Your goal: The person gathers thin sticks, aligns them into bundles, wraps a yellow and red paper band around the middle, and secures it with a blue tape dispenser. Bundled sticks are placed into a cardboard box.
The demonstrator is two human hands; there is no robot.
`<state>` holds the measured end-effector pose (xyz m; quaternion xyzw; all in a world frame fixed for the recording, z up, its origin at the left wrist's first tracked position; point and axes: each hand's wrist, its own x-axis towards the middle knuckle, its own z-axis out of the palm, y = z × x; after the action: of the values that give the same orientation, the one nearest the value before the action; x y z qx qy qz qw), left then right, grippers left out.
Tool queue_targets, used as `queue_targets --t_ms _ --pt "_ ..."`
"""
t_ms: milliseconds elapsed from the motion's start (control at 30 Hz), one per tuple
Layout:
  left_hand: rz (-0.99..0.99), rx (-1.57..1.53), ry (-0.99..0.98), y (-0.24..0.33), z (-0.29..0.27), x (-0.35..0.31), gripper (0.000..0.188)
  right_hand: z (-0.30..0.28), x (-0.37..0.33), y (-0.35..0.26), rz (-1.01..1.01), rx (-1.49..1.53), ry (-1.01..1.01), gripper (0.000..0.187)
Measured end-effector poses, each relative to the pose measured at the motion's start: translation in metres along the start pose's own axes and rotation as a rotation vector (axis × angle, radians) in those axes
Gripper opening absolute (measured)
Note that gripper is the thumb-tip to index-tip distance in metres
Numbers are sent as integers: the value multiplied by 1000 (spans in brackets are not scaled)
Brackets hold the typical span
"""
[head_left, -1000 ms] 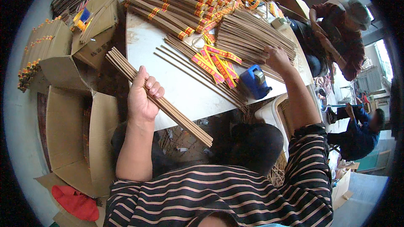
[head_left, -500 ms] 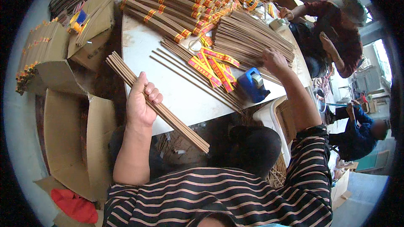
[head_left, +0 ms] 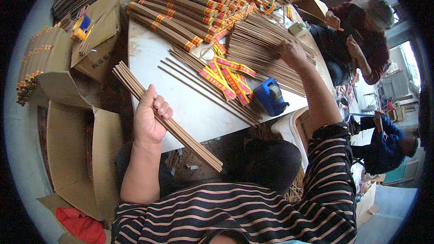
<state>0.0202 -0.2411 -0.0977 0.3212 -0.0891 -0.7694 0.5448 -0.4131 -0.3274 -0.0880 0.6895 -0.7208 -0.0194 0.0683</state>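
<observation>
My left hand (head_left: 153, 115) is closed round a small bundle of brown incense sticks (head_left: 192, 147), held slantwise off the table's near edge. At the right, my right hand (head_left: 294, 54) rests with curled fingers on a wide pile of loose incense sticks (head_left: 253, 40); what its fingertips pinch is hidden. Several more sticks (head_left: 187, 77) lie apart on the white table (head_left: 149, 58). Red and yellow paper labels (head_left: 226, 74) are spread between them. A blue tape dispenser (head_left: 271, 97) stands at the near table edge, below my right hand.
Labelled incense bundles (head_left: 181, 7) are stacked at the back of the table. An open cardboard box (head_left: 70, 144) stands at the left, below more bundles (head_left: 43, 54). A red cloth (head_left: 80, 226) lies lower left. Two other people (head_left: 361, 36) sit at the right.
My left hand and its bundle have sunk slightly toward me. My right hand has shifted slightly up over the loose pile. The view has tilted a little.
</observation>
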Motion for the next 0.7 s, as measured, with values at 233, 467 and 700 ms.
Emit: queue_targets --t_ms 233,467,700 --pt "-4 -13 -2 2 -1 -2 29 -12 2 -12 49 16 -116 20" --pt "-6 -20 5 1 -2 -1 27 1 -3 8 -117 69 105 17" --pt "-1 -10 18 1 2 -3 28 -2 -4 11 -27 136 82 18"
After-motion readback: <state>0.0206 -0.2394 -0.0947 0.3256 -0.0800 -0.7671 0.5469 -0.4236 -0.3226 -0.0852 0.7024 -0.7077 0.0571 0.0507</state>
